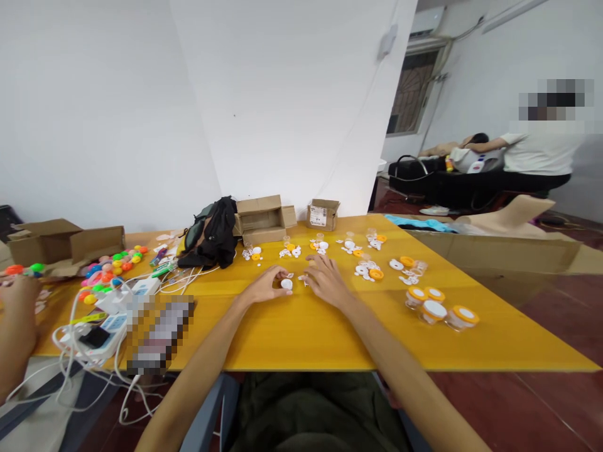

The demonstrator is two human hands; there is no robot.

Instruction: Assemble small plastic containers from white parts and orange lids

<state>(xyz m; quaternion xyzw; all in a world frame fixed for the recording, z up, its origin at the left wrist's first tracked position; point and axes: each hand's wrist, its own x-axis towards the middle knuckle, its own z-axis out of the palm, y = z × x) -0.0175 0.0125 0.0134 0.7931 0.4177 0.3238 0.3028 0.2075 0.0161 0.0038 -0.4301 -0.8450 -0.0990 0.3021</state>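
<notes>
My left hand [268, 285] is curled round a small white round cup [286, 284], thumb and fingers on its sides, low over the table. Just right of it, my right hand [325, 279] reaches down with bent, spread fingers. Small white pieces [303, 280] lie by its fingertips; whether a finger pinches one I cannot make out. Beyond the hands sit little groups of white pieces [289, 252], orange ring lids [375, 274] and clear cups [349, 237]. Several closed jars [433, 310] with orange-rimmed white lids stand at the right.
On the yellow table [301, 345], a phone [162, 336], power strips [115, 323] and tangled white cables lie left. Behind are colourful balls [106, 270], a black bag [211, 232] and cardboard boxes [264, 220]. Another person's hand [19, 292] is at the far left; a seated person [537, 147] is back right.
</notes>
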